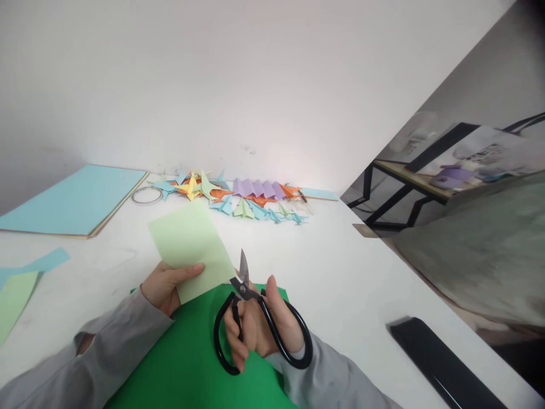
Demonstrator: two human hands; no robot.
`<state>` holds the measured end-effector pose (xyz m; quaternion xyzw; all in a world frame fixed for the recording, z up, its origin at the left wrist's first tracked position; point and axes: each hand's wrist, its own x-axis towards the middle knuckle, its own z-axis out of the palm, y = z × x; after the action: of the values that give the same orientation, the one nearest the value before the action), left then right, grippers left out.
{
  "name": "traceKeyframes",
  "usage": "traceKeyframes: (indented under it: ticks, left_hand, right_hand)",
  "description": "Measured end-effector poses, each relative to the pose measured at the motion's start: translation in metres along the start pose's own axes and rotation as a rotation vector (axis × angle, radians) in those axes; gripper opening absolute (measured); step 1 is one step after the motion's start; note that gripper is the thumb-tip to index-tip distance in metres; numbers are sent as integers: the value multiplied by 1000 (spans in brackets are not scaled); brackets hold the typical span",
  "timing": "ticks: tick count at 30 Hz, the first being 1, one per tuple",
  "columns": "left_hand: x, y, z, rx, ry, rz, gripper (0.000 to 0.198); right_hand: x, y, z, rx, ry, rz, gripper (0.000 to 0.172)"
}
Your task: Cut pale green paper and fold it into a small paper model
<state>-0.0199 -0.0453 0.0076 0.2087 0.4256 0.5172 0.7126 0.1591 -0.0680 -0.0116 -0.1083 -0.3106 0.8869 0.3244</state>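
A light green sheet of paper is pinched in my left hand, the thumb lying across its front and the other fingers behind it. Black-handled scissors are in my right hand, with fingers through the handle loops. Their blades are spread apart, pointing up. The lower right corner of the paper is at the blades; whether it lies between them I cannot tell. Beneath both hands is a bright green surface, partly covered by my arms.
Folded paper cranes and a purple pleated paper line the wall. A stack of coloured paper, a wire ring and paper scraps lie left. A long black object lies right, near the table edge.
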Motion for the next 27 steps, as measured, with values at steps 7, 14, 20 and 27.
traceKeyframes:
  ticks: [7, 14, 20, 27]
  left_hand:
    - [2, 3, -3, 8, 17, 45, 33]
    - [0, 1, -2, 15, -25, -2, 31]
    - [-3, -1, 1, 35, -61, -29, 32]
    - [-1, -1, -1, 12, -121, -40, 33]
  right_hand:
    - [-2, -4, -5, -5, -14, 37, 68]
    - [-2, -2, -7, -34, -95, 114, 82]
    - [-5, -2, -11, -63, -109, 240, 90]
    - [-6, 3, -13, -84, -27, 132, 88]
